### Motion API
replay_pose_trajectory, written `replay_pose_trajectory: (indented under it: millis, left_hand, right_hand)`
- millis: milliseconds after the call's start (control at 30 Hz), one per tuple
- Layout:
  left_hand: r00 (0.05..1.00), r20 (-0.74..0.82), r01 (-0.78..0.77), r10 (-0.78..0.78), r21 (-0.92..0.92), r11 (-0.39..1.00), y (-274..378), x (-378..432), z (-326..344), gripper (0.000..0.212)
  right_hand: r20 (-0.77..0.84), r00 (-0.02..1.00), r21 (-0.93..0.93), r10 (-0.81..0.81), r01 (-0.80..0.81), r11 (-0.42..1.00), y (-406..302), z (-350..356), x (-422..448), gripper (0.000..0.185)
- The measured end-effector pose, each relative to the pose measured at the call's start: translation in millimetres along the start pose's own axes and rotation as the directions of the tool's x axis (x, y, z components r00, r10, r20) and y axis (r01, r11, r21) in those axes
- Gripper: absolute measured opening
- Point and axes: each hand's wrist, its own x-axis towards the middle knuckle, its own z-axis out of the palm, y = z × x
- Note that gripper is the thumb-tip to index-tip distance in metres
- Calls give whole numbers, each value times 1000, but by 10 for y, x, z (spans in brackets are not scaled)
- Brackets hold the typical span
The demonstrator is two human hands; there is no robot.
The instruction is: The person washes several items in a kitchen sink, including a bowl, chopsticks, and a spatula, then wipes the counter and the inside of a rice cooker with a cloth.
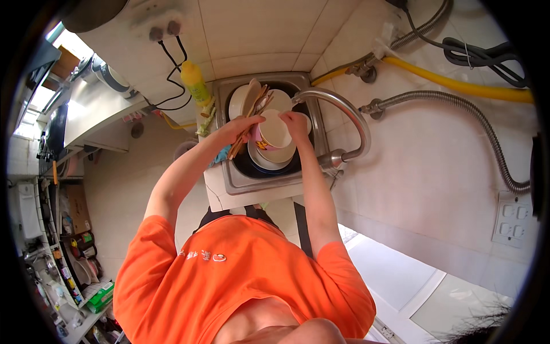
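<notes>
My left hand [239,128] grips a bundle of wooden chopsticks [236,148], with the spoons [261,102] among their upper ends. Its thumb reaches to the rim of a deep bowl [276,131], white inside and pink with a yellow figure outside. On the opposite side, my right hand [295,125] pinches that rim. The bowl tilts above stacked white bowls [263,163] inside a stainless steel sink [229,176]. More white dishes [237,101] lean at the sink's back left. My fingers hide part of the bundle.
A curved metal faucet [360,124] arches over the sink from the right. Left of the sink stand a yellow dish soap bottle [195,84] and a blue cloth [221,155]. Two black cords [169,79] hang behind the bottle. A corrugated metal hose [468,114] runs along the right wall.
</notes>
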Motion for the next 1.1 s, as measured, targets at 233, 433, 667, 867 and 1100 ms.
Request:
replay_pose_trajectory:
  millis: [233, 433, 667, 867, 1100]
  left_hand:
    - [979, -130, -147, 160, 102, 984, 1, -66, -14, 33]
    - [953, -184, -165, 240, 349, 922, 159, -50, 114, 36]
    - [862, -286, -354, 420, 254, 900, -27, 82, 60, 40]
    - [811, -326, -361, 485, 373, 854, 99, -107, 230, 39]
    - [920, -237, -297, 312, 98, 950, -17, -35, 12, 27]
  right_hand:
    - [192, 957, 157, 215, -246, 956, -145, -27, -38, 21]
    - [185, 924, 342, 335, -380, 859, -101, -37, -71, 21]
    - [575, 807, 813, 136, -582, 17, -172, 83, -402, 46]
    - [591, 805, 779, 55, -551, -298, -115, 329, -566, 48]
    - [504, 855, 843, 118, -458, -281, -253, 316, -527, 53]
